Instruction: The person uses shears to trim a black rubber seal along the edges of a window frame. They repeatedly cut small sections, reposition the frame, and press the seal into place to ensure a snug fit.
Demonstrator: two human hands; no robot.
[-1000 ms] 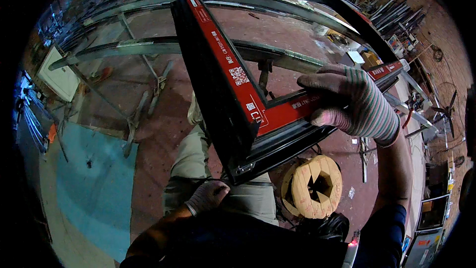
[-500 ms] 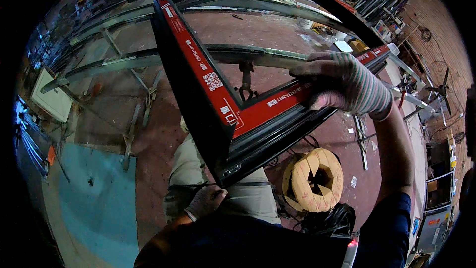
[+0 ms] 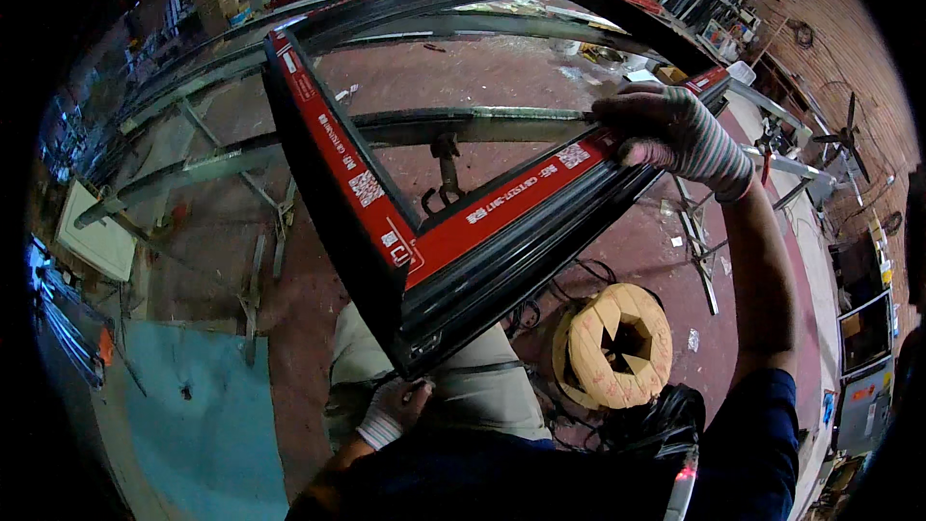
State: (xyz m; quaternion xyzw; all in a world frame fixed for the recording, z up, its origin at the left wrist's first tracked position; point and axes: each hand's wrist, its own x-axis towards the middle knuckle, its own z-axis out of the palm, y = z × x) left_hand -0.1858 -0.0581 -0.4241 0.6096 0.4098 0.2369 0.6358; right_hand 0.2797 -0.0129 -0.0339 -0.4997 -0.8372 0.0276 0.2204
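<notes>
A black rectangular window frame [image 3: 502, 256] with red printed protective film on two sides is tilted in front of me, its near corner pointing down toward my lap. My right hand [image 3: 683, 140], in a striped knit glove, is closed round its right-hand near side, thumb and fingers on the filmed edge. Just below the near corner is my left hand [image 3: 397, 403], also gloved, with its fingers curled. A thin black strip [image 3: 487, 368] runs across my light trousers and through those fingers; the exact grip is partly hidden.
Long metal rails of a stand [image 3: 405, 125] cross beneath and behind the frame. A yellow-wrapped roll [image 3: 569, 367] stands on the floor right of my legs, beside black coiled material [image 3: 656, 425]. A teal sheet [image 3: 198, 415] lies left. A fan [image 3: 849, 138] stands far right.
The window frame has shifted left and slightly up in view, its near corner moving left. My right hand moves with it, still gripping; my left hand is a little lower and left.
</notes>
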